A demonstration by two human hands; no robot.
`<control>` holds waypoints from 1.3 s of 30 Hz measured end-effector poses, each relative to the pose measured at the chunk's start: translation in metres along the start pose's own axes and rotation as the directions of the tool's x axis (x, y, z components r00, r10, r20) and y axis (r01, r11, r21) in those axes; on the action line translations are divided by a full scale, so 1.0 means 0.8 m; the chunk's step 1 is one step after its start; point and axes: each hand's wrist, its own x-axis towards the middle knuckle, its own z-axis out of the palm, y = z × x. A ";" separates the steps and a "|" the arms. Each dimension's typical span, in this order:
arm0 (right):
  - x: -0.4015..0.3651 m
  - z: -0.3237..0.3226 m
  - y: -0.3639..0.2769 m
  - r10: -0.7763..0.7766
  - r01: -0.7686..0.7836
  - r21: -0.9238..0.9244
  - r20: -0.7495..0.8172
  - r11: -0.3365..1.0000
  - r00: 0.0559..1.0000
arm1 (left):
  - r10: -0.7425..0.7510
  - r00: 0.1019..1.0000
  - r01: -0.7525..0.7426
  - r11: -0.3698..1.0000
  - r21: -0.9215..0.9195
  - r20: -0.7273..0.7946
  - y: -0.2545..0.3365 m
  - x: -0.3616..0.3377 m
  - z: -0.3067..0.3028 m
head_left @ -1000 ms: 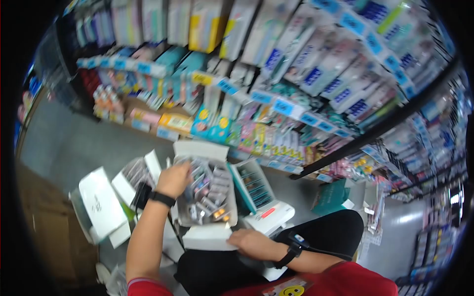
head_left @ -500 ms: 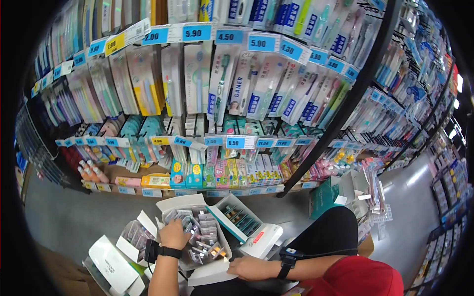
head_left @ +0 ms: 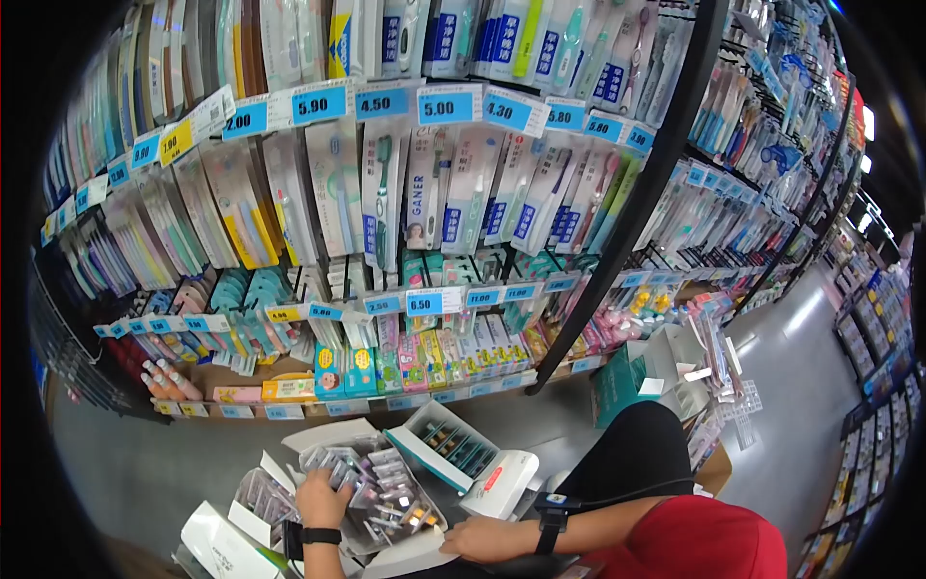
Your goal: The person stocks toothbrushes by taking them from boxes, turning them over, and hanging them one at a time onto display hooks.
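In the head view, the left hand (head_left: 323, 500) is seen low in the middle of the picture, laid inside an open box (head_left: 311, 436) that stands on the grey floor. The fingers are bent down onto the small packets (head_left: 386, 487) that fill the box; whether a packet is gripped cannot be told. A black watch (head_left: 320, 536) is worn on this wrist.

The right hand (head_left: 479, 538) is placed to the right and nearer, lying flat with the fingers stretched on the white near flap (head_left: 410, 557) of the same box. Nothing is held in it. A black band (head_left: 550, 521) is worn on its wrist, and a knee in black trousers (head_left: 637, 449) is seen just beyond the arm.

Just right of the open box, a second box with a teal edge (head_left: 449, 452) is found, with rows of small dark items inside. To the left, a smaller box (head_left: 260, 497) is set close by, and a flat white box (head_left: 217, 545) lies nearer, at the bottom edge.

On the far side, shelves are filled with hanging toothbrush packs (head_left: 381, 193) under blue price tags (head_left: 447, 104). A black pole (head_left: 627, 207) is seen slanting across the right part.
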 end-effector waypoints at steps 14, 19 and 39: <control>-0.013 -0.088 -0.021 -0.016 0.020 -0.075 0.050 0.997 0.999 | -0.075 0.996 0.072 0.994 0.084 0.037 -0.022 -0.005 0.023; -0.019 -0.139 -0.026 -0.092 0.097 -0.068 0.080 0.993 0.993 | -0.113 0.993 0.108 0.987 0.120 0.037 -0.014 -0.002 0.031; -0.069 -0.146 0.012 -0.220 0.220 0.034 -0.008 0.975 0.976 | -0.406 0.907 0.388 0.909 0.150 0.115 0.042 -0.001 0.046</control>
